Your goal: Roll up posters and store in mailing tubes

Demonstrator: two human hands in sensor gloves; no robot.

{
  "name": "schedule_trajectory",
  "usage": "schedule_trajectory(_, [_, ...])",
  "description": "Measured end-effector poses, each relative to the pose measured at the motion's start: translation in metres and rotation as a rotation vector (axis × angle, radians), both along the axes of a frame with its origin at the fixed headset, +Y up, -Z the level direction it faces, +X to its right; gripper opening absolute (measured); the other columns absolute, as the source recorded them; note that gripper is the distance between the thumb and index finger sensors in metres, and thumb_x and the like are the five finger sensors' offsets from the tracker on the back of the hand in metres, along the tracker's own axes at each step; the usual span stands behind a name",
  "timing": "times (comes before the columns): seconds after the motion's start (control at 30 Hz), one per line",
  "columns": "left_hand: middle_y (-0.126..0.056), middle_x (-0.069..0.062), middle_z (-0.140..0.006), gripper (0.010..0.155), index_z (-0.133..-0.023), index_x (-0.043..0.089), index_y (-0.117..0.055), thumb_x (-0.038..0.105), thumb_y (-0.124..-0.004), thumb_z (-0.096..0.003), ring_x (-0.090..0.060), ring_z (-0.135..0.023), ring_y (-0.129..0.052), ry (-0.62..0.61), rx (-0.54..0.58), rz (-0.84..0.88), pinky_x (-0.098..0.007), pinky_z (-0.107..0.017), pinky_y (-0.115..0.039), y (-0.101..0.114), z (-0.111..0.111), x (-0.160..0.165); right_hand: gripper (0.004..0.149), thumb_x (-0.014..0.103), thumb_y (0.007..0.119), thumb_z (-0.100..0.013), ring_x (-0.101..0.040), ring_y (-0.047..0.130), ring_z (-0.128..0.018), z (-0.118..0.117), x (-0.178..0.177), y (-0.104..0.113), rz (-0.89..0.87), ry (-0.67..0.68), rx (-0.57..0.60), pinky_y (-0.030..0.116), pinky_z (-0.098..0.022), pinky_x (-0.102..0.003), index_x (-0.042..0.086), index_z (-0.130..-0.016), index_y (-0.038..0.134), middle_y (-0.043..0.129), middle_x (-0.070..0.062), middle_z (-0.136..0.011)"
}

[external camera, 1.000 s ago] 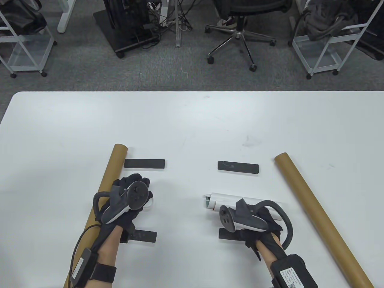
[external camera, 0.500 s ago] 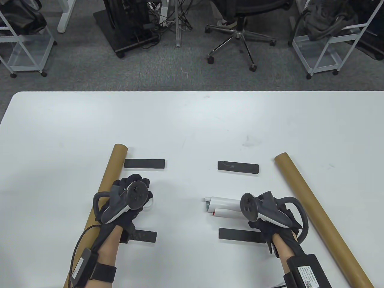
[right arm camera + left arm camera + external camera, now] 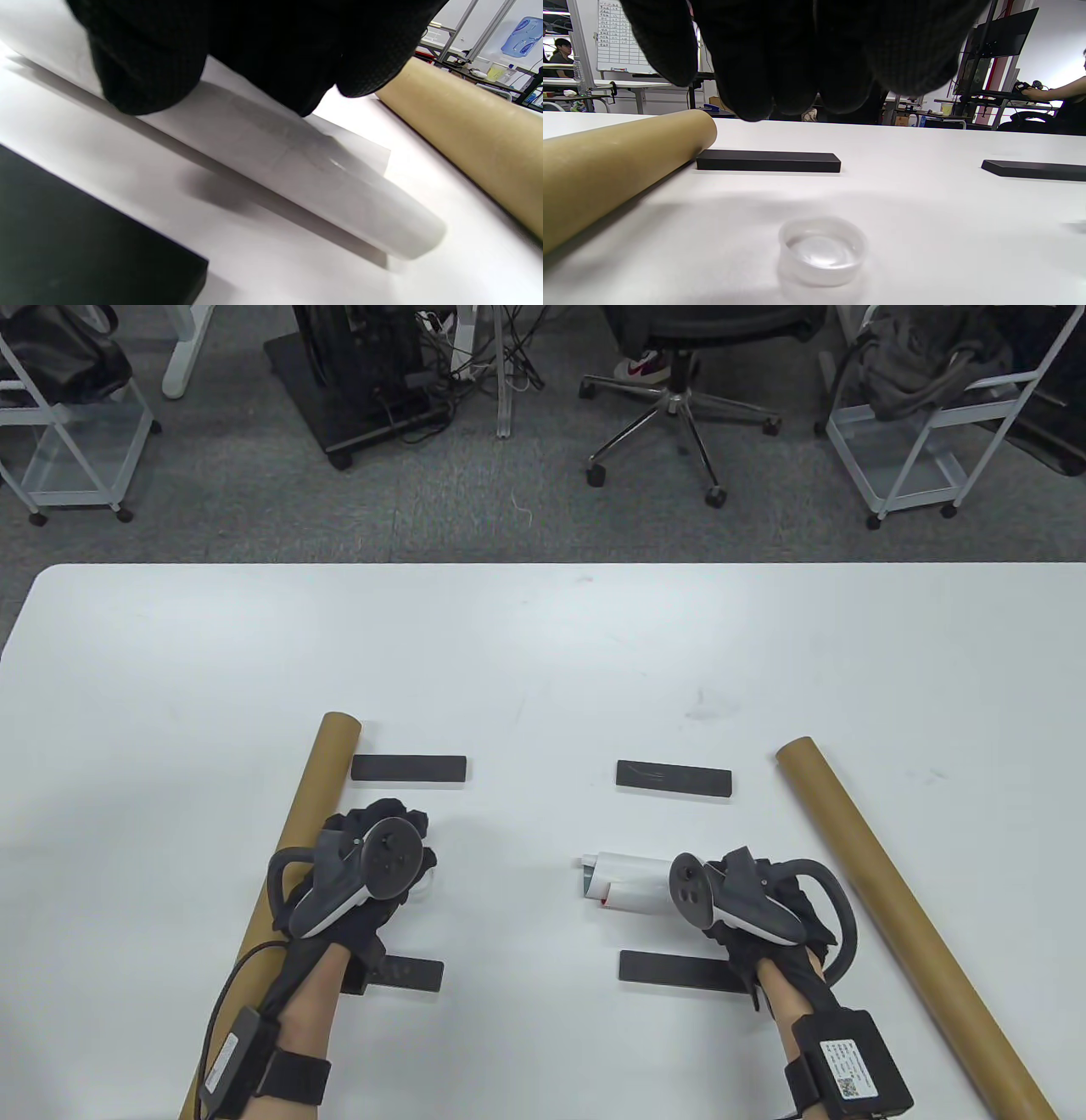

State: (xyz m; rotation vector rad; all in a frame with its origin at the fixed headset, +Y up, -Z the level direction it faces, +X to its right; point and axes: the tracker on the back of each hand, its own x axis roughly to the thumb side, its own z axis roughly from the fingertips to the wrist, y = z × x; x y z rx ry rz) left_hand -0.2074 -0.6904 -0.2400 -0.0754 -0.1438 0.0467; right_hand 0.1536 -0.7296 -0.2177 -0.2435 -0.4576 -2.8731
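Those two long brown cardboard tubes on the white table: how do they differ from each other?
The left brown cardboard tube leans with its far end to the right; the right brown cardboard tube leans with its far end to the left. The left tube's far end touches a black bar; the right tube lies clear of the bars. The left hand hides part of the left tube; the right tube shows fully. Both are plain and lie flat.

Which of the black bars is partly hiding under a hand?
The near-left black bar: the left hand and wrist cover its left end. The two far bars lie fully uncovered.
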Motion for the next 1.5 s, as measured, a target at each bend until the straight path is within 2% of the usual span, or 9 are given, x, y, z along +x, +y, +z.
schedule_trajectory(0.3, [-0.078, -0.003, -0.114, 0.055, -0.102, 0.029, -0.079, 0.049, -0.077, -0.0516, -0.034, -0.101, -0.085, -0.052, -0.014, 0.054, -0.060, -0.081, -0.065, 0.005, 0.006, 0.016, 0.044, 0.035, 0.085, -0.038, -0.021, 0.097, -0.066, 0.003, 0.005, 0.012, -0.112, 0.021, 0.130, 0.079, -0.060, -0.052, 0.029, -0.081, 0.075, 0.090, 0.002, -0.078])
schedule_trajectory(0.47, [-0.077, -0.004, -0.115, 0.057, -0.105, 0.029, -0.076, 0.049, -0.077, -0.0517, -0.035, -0.103, -0.083, -0.167, -0.065, 0.115, -0.060, -0.081, -0.064, 0.013, 0.014, 0.050, 0.045, 0.034, 0.084, -0.039, -0.021, 0.098, -0.064, 0.009, 0.000, 0.026, -0.195, 0.056, 0.218, 0.080, -0.059, -0.052, 0.028, -0.083, 0.076, 0.091, 0.002, -0.076])
schedule_trajectory(0.67, [-0.073, -0.004, -0.118, 0.065, -0.112, 0.030, -0.065, 0.049, -0.078, -0.0514, -0.035, -0.104, -0.082, -0.264, -0.047, 0.100, -0.059, -0.082, -0.064, 0.029, 0.019, 0.091, 0.045, 0.034, 0.084, -0.040, -0.020, 0.098, -0.062, 0.009, -0.019, 0.047, -0.261, 0.107, 0.289, 0.080, -0.058, -0.052, 0.027, -0.084, 0.076, 0.092, 0.003, -0.075])
schedule_trajectory(0.9, [-0.066, -0.004, -0.123, 0.073, -0.118, 0.029, -0.054, 0.050, -0.076, -0.0520, -0.038, -0.111, -0.074, -0.285, -0.119, 0.112, -0.059, -0.083, -0.061, 0.028, 0.008, 0.121, 0.045, 0.034, 0.084, -0.040, -0.019, 0.098, -0.061, 0.006, -0.044, 0.060, -0.300, 0.173, 0.332, 0.081, -0.058, -0.051, 0.027, -0.084, 0.076, 0.092, 0.003, -0.074])
schedule_trajectory(1.07, [-0.066, -0.003, -0.124, 0.067, -0.117, 0.032, -0.057, 0.048, -0.074, -0.0540, -0.037, -0.112, -0.072, -0.276, -0.184, 0.169, -0.061, -0.084, -0.059, 0.026, -0.002, 0.122, 0.046, 0.033, 0.084, -0.039, -0.020, 0.098, -0.061, 0.003, -0.056, 0.069, -0.351, 0.199, 0.366, 0.081, -0.058, -0.051, 0.027, -0.084, 0.076, 0.092, 0.003, -0.074])
schedule_trajectory(1.17, [-0.082, 0.002, -0.110, 0.054, -0.106, 0.033, -0.073, 0.044, -0.075, -0.0539, -0.031, -0.101, -0.086, -0.251, -0.127, 0.198, -0.060, -0.082, -0.063, 0.027, -0.006, 0.116, 0.046, 0.033, 0.084, -0.039, -0.020, 0.098, -0.061, -0.001, -0.065, 0.074, -0.371, 0.210, 0.373, 0.081, -0.058, -0.051, 0.027, -0.084, 0.076, 0.092, 0.003, -0.074])
schedule_trajectory(1.27, [-0.091, 0.006, -0.095, 0.041, -0.093, 0.035, -0.082, 0.041, -0.077, -0.0529, -0.025, -0.088, -0.094, -0.237, -0.052, 0.200, -0.058, -0.081, -0.067, 0.030, -0.007, 0.106, 0.045, 0.033, 0.084, -0.040, -0.020, 0.098, -0.062, -0.006, -0.072, 0.080, -0.385, 0.222, 0.388, 0.080, -0.058, -0.051, 0.027, -0.084, 0.076, 0.091, 0.003, -0.075])
schedule_trajectory(1.37, [-0.092, 0.006, -0.092, 0.040, -0.091, 0.034, -0.082, 0.041, -0.077, -0.0527, -0.025, -0.087, -0.094, -0.221, 0.028, 0.203, -0.057, -0.080, -0.068, 0.034, -0.004, 0.094, 0.048, 0.034, 0.083, -0.041, -0.022, 0.096, -0.066, -0.011, -0.076, 0.085, -0.420, 0.211, 0.350, 0.078, -0.060, -0.053, 0.025, -0.088, 0.074, 0.090, 0.001, -0.079])
schedule_trajectory(1.5, [-0.092, 0.007, -0.093, 0.039, -0.091, 0.035, -0.082, 0.040, -0.076, -0.0530, -0.024, -0.087, -0.095, -0.202, 0.123, 0.158, -0.056, -0.080, -0.069, 0.039, 0.001, 0.076, 0.058, 0.038, 0.082, -0.039, -0.025, 0.094, -0.071, -0.012, -0.074, 0.078, -0.400, 0.211, 0.376, 0.075, -0.062, -0.055, 0.023, -0.094, 0.069, 0.087, -0.002, -0.085])
